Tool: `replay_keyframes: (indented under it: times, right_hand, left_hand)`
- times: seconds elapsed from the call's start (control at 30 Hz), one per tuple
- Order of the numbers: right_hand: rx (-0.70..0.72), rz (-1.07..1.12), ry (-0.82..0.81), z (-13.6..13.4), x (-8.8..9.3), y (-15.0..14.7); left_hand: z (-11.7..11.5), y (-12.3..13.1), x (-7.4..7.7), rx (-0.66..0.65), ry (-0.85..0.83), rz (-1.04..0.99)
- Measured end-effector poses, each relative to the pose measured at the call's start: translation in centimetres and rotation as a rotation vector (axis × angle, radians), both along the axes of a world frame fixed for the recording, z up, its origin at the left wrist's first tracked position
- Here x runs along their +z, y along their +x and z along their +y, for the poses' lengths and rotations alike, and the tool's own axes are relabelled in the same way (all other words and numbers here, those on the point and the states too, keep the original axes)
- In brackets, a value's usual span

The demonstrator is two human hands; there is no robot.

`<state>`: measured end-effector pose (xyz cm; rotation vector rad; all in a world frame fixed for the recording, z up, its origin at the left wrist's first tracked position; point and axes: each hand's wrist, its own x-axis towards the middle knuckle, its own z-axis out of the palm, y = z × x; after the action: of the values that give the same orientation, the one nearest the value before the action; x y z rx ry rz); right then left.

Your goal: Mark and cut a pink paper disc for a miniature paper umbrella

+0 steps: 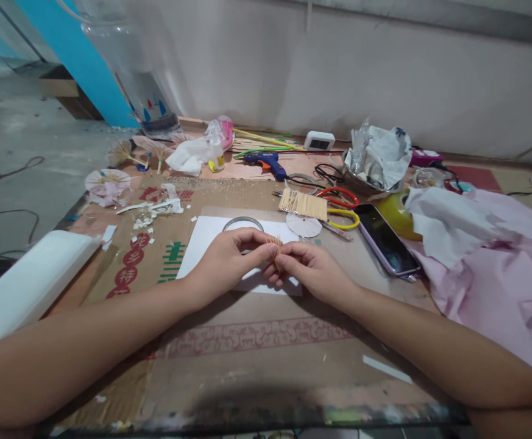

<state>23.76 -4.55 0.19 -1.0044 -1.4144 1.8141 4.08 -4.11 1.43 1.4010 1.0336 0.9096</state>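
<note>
A small bunch of toothpicks [275,241], with pale pointed tips sticking up, is pinched between my two hands over a white sheet of paper [200,238]. My left hand [242,253] grips the bunch from the left with thumb and fingers closed. From the right, my right hand [303,262] pinches the same bunch, its thumb and fingertips pressed together. Just behind the hands lies a flat row of toothpicks [302,204], beside scissors with red and yellow handles [350,218]. A grey ring [242,221] and a white paper disc [303,225] lie nearby.
Flattened cardboard [156,299] covers the table. A blue glue gun [266,163] lies at the back. On the right are a phone [388,239], pink cloth [485,256] and a filled bowl [375,161]. Paper scraps [156,207] and a white device [37,286] occupy the left.
</note>
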Motion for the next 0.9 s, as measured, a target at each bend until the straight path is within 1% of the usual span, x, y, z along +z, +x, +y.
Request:
replay_keyframes:
  times: [0.27,0.9]
  right_hand:
    - [0.004,-0.011,0.005,0.04,0.10,-0.04]
    - [0.018,-0.009,0.010,-0.02,0.02,-0.03]
  left_hand:
    - [0.03,-0.10,-0.14,-0.026,-0.015,-0.008]
    - [0.06,-0.11,0.02,-0.018,-0.002,0.003]
